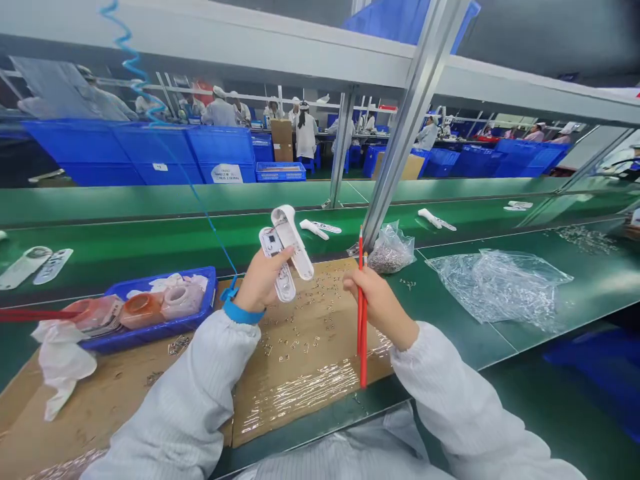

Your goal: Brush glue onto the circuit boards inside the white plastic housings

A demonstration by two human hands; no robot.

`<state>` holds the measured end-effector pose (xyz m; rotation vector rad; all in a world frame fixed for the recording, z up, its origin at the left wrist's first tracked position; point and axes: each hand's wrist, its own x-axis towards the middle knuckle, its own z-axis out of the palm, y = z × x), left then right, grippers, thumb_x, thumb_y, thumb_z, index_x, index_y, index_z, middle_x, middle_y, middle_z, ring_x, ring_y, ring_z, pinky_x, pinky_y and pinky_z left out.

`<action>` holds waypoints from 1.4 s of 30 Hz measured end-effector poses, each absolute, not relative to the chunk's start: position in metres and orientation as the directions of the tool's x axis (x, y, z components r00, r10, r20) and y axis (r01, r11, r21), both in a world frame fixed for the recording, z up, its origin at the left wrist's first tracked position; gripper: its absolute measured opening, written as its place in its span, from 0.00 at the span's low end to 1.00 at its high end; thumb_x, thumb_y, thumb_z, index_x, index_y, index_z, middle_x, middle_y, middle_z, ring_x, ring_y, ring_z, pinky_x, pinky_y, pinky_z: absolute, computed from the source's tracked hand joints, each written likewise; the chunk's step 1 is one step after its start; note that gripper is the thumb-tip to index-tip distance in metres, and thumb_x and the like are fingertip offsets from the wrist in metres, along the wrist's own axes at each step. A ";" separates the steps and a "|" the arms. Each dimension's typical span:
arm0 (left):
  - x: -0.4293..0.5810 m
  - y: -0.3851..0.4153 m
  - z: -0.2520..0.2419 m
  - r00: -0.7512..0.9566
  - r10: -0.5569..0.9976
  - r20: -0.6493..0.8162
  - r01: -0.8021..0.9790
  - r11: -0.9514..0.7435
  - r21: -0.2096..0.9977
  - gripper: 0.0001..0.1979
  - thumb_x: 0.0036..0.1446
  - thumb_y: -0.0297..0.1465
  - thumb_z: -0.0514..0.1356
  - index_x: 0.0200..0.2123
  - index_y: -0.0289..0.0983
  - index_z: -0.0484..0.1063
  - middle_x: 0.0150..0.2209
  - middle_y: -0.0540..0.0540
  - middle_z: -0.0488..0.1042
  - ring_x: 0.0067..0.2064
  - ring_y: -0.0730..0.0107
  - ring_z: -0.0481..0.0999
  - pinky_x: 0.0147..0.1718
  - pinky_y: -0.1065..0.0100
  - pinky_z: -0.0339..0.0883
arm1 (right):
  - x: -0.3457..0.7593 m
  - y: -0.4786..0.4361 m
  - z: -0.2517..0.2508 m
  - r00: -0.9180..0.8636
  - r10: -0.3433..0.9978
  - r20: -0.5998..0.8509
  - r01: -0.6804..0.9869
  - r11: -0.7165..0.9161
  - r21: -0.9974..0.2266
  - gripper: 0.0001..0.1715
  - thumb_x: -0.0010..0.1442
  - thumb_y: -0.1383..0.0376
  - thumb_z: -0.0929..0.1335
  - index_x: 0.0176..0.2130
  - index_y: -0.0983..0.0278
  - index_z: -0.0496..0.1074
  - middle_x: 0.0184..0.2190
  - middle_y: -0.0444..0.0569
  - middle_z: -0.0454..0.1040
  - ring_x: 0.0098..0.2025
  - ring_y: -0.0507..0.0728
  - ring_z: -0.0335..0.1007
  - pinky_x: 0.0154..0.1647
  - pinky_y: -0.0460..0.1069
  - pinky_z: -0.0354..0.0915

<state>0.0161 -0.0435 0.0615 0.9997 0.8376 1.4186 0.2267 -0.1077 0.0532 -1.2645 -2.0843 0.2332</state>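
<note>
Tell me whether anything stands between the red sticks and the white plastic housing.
Nothing visible does. The red sticks in the right hand and the white plastic housing in the left hand have only open space between them, above the cardboard sheet strewn with small metal parts.

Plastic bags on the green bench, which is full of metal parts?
The small clear bag by the metal upright, packed with metal parts; the larger clear bag to its right lies flat and crumpled.

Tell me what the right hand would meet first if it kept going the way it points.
The right hand, gripping red pencils, points up and left, most likely at the white plastic housing in the left hand. Depth is hard to judge from this view.
</note>
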 end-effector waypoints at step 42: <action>0.027 -0.060 0.051 -0.211 0.954 0.213 -0.512 -0.294 0.807 0.17 0.49 0.35 0.67 0.40 0.37 0.69 0.44 0.44 0.74 0.43 0.64 0.74 0.38 0.64 0.70 | 0.194 -0.092 0.036 -0.044 0.735 0.676 0.607 0.558 -0.567 0.05 0.61 0.71 0.63 0.34 0.62 0.65 0.32 0.45 0.71 0.35 0.52 0.69 0.37 0.49 0.68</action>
